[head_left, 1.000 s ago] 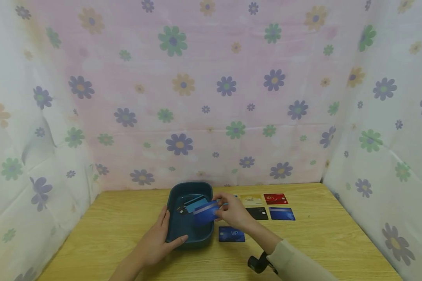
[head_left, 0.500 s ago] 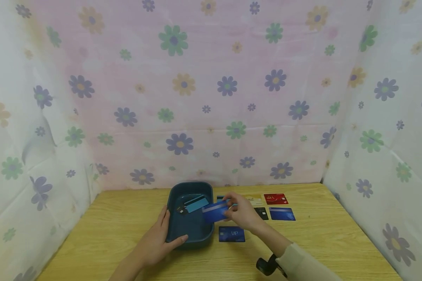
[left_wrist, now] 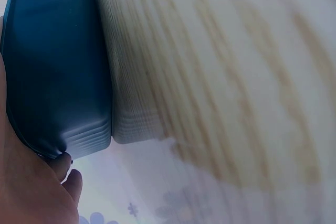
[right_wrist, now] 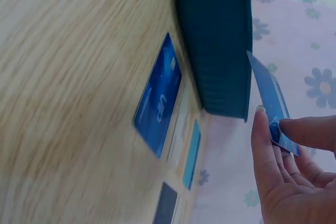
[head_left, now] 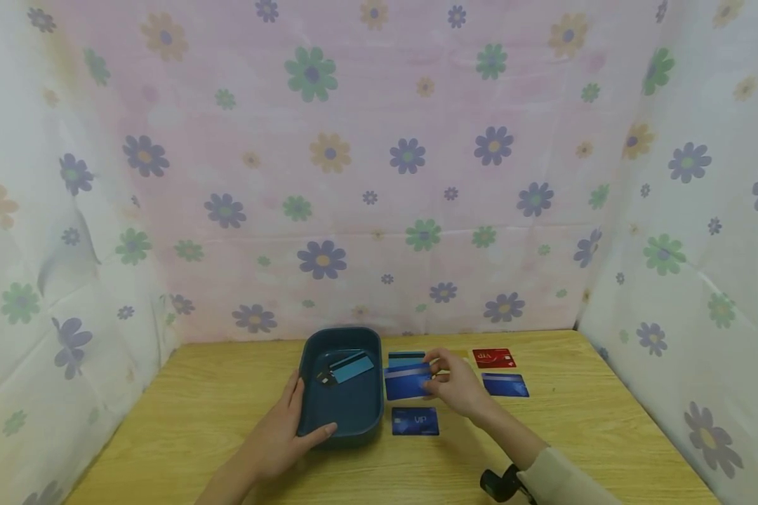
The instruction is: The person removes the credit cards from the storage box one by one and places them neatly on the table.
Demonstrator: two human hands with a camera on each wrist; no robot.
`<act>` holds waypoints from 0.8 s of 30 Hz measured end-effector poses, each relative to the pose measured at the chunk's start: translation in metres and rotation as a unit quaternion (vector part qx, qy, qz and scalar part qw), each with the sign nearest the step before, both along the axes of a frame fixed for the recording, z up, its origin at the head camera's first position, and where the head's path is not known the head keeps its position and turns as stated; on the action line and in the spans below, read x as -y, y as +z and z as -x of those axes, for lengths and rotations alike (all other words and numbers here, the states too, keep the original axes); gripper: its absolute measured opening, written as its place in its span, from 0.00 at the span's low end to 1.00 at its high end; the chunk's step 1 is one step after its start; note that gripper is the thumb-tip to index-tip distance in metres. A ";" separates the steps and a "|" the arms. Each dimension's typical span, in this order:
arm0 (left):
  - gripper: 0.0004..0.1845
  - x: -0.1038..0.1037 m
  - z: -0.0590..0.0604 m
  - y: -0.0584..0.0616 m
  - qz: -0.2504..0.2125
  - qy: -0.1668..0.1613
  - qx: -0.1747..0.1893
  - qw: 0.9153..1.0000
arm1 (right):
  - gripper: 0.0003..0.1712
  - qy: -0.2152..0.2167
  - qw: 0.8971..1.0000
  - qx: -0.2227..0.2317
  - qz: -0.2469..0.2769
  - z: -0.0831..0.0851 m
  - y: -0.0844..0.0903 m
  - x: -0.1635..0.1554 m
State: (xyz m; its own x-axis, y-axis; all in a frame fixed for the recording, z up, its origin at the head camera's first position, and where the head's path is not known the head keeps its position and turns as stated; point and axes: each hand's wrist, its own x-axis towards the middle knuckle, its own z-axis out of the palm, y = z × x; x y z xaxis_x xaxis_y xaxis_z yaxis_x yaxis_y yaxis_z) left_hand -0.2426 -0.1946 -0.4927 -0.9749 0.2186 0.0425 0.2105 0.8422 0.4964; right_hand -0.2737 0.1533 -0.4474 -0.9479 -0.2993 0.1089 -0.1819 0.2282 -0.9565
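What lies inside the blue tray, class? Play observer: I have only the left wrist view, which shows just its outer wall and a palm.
Observer: The tray holds cards: a light blue card lies on top of a dark card.
Operator: Where is the right hand?
Observer: The right hand is to the right of the tray, pinching a blue striped card above the table.
Operator: Any cards on the table?
Observer: Yes. A blue VIP card lies beside the tray. A red card and another blue card lie farther right.
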 end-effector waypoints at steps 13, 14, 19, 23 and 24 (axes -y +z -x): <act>0.65 0.000 -0.001 0.002 -0.001 -0.004 0.001 1.000 | 0.19 -0.025 0.999 0.005 -0.030 -0.006 -0.004 -0.021; 0.65 0.000 -0.001 0.002 -0.001 -0.004 0.001 1.000 | 0.20 -0.028 0.999 0.004 -0.035 -0.007 -0.004 -0.022; 0.65 0.000 -0.002 0.003 -0.003 -0.003 0.002 1.000 | 0.20 -0.031 0.999 0.001 -0.045 -0.009 -0.006 -0.032; 0.65 0.000 -0.001 0.002 -0.001 -0.003 0.001 1.000 | 0.21 -0.036 0.998 0.012 -0.045 -0.009 -0.010 -0.040; 0.65 0.001 -0.001 0.001 0.000 -0.004 0.001 1.000 | 0.21 -0.040 0.998 0.017 -0.045 -0.009 -0.011 -0.042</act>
State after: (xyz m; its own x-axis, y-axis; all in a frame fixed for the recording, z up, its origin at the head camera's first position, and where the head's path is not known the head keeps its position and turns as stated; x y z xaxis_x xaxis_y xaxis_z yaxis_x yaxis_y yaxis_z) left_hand -0.2413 -0.1953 -0.4912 -0.9733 0.2261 0.0408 0.2160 0.8403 0.4973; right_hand -0.2644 0.1957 -0.4587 -0.9717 -0.2303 0.0516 -0.1268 0.3251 -0.9371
